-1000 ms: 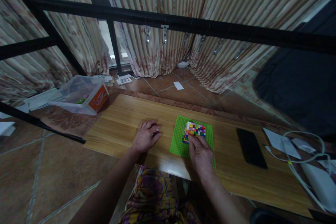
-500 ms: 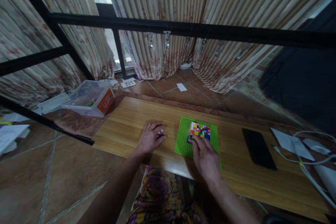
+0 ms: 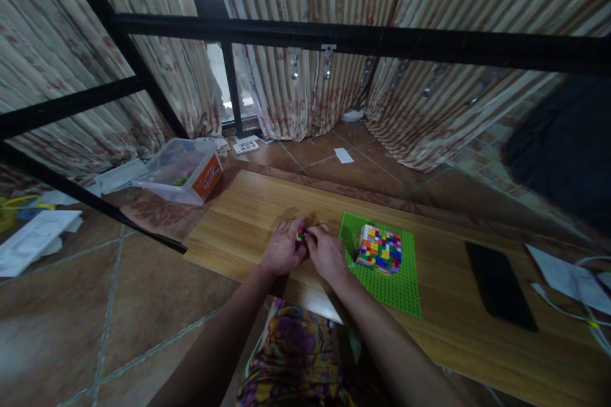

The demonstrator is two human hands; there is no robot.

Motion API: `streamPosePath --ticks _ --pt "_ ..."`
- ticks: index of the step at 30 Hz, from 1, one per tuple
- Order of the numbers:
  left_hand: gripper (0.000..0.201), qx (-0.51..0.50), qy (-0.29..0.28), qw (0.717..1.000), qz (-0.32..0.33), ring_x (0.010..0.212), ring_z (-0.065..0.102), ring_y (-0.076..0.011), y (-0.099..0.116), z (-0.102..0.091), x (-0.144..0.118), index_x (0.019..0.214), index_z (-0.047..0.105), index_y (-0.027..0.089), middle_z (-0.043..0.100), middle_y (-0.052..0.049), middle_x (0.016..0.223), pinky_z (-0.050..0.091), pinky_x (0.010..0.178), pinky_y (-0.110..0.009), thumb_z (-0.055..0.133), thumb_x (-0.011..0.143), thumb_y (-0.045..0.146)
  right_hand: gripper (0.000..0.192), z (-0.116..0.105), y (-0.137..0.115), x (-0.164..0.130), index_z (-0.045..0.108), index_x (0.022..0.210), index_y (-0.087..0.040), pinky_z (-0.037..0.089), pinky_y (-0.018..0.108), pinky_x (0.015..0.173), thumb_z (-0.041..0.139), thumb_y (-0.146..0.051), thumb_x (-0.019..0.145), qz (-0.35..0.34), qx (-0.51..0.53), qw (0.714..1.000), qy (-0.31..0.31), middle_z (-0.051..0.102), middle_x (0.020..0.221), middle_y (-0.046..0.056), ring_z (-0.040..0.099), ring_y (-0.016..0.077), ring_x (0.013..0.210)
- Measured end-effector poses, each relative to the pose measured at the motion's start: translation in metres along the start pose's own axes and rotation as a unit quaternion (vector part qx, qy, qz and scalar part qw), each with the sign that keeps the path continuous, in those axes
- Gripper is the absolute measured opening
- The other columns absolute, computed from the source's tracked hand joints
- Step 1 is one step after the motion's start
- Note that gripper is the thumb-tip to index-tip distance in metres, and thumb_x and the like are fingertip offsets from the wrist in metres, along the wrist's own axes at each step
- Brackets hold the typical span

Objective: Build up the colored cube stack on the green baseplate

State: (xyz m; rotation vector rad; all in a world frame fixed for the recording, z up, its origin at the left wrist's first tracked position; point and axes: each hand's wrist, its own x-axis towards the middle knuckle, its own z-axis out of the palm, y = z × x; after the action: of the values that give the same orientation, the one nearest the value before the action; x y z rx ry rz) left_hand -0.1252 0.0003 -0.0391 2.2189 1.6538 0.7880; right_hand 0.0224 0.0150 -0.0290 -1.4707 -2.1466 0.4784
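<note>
The right hand [image 3: 326, 253] has come off the block [image 3: 379, 248] and swung left to meet the left hand [image 3: 282, 252] — a second ago it was planted on the near side of that block, and now the two sit knuckle to knuckle on the table [image 3: 248, 203], just left of the plate [image 3: 405, 286]. Between their fingertips is a clutch of small bricks [image 3: 301, 234], a fleck of red, purple and white; both hands are curled in and pinching at it, though how many pieces there are I cannot tell at this size. That reads like work on loose pieces, with the block left alone for now.

The block stands free on the green studded plate, nobody touching it: a squat cube of mixed bricks, yellow, red, blue, green and white in a speckled pattern, sides square, top level. Far left on the floor, a clear tub [image 3: 184, 172]. To the right on the table, a dark phone [image 3: 500, 285].
</note>
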Motion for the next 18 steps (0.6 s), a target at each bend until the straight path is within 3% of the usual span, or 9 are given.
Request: streamPosePath --ticks 5,10,18 --pt "0.063 -0.003 0.004 1.000 0.019 0.115 0.053 -0.0265 0.001 -0.001 0.002 0.135 0.046 0.015 0.059 -0.012 0.125 0.040 0.103 -0.043 0.053 0.073 0.017 0.021 0.004 -0.001 -0.003 0.066 0.100 -0.020 0.043 0.028 0.076 0.047 -0.018 0.092 0.008 -0.035 0.999 -0.008 0.065 0.097 0.007 0.062 0.0193 0.087" --pt "0.043 -0.006 0.008 0.999 0.031 0.117 0.053 -0.0256 -0.003 0.001 0.001 0.120 0.060 0.021 0.060 -0.009 0.125 0.040 0.103 -0.044 0.055 0.077 0.019 0.018 0.005 -0.001 -0.006 0.065 0.096 -0.021 0.043 0.027 0.073 0.047 -0.018 0.092 0.017 -0.049 0.999 -0.007 0.064 0.095 0.006 0.061 0.0186 0.085" --pt "0.030 -0.006 0.029 0.999 0.044 0.113 0.055 -0.0236 -0.001 -0.002 0.001 0.111 0.064 0.023 0.063 -0.007 0.119 0.043 0.100 -0.041 0.058 0.082 0.023 0.017 -0.006 -0.001 -0.023 0.060 0.092 -0.019 0.042 0.028 0.079 0.044 -0.015 0.093 0.008 -0.082 0.996 -0.030 0.062 0.093 0.007 0.058 0.0183 0.090"
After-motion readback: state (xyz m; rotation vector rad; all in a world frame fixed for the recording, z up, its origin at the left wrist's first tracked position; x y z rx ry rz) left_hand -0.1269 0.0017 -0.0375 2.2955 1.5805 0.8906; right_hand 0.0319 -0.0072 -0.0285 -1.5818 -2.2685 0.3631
